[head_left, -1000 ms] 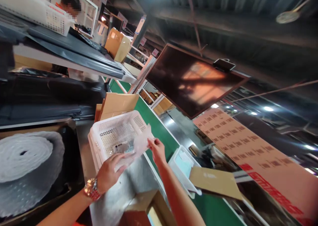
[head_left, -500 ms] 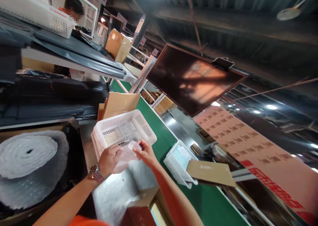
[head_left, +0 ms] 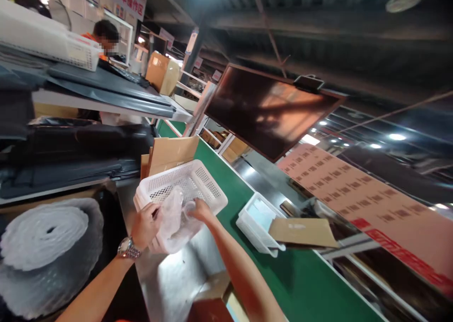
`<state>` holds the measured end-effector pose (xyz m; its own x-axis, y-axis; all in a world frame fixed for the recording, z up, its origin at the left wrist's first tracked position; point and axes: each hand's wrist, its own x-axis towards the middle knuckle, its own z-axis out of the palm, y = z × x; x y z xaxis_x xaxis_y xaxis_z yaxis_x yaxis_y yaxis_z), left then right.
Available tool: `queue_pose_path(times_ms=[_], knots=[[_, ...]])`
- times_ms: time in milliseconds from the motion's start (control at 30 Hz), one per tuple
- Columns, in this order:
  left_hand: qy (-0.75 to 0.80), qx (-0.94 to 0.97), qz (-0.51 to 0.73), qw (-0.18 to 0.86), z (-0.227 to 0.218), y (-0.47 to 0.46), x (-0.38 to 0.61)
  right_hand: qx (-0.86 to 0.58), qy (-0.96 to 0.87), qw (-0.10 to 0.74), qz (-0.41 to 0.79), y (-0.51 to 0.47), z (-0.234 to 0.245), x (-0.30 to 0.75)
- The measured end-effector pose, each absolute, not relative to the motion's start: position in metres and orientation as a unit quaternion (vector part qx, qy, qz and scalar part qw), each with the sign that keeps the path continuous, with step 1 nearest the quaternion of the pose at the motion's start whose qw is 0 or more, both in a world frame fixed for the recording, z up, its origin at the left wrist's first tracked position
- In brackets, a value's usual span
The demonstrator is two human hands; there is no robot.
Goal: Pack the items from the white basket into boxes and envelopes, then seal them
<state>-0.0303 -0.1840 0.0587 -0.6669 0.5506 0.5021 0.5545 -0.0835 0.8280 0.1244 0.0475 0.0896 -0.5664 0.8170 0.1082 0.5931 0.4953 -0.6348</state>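
My left hand [head_left: 146, 225] pinches the edge of a translucent, bubbly-looking plastic bag [head_left: 171, 212], which hangs over the near side of a white perforated basket [head_left: 212, 183]. My right hand [head_left: 201, 210] is closed on a small rounded, translucent piece [head_left: 188, 209] just beside the bag. Blur hides whether that piece is part of the bag or a separate item. Both hands are over the near part of the basket, which stands on a metal surface [head_left: 173, 284].
Left of me lies a large roll of bubble wrap [head_left: 42, 232]. Folded cardboard [head_left: 173, 152] stands behind the basket. An open carton [head_left: 212, 308] is close in front. Another white basket [head_left: 260, 227] rests on the green table [head_left: 300, 284]. A co-worker [head_left: 104, 34] is far left.
My hands have moved apart, the left one lower and to the left. The plastic bag has risen and spread out between them, and a rounded translucent piece now shows at my right fingers.
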Motion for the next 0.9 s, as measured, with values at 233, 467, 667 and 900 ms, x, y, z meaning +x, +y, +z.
queue_pose_path(times_ms=[233, 467, 667, 900], knots=[[-0.639, -0.47, -0.608, -0.031, 0.064, -0.16, 0.014, -0.376, -0.617, 0.384, 0.575, -0.002, 0.147, 0.2], [-0.564, -0.596, -0.56, -0.11, 0.073, -0.144, 0.113, -0.355, -0.457, 0.425, 0.696, -0.097, 0.13, 0.281], [-0.595, -0.509, -0.587, -0.209, 0.063, -0.143, 0.17, -0.487, -0.459, 0.469, 0.576, -0.102, 0.091, 0.344], [-0.634, -0.434, -0.584, -0.262, 0.045, -0.15, 0.227, -0.458, -0.746, 0.366, 0.315, -0.131, 0.074, 0.396]])
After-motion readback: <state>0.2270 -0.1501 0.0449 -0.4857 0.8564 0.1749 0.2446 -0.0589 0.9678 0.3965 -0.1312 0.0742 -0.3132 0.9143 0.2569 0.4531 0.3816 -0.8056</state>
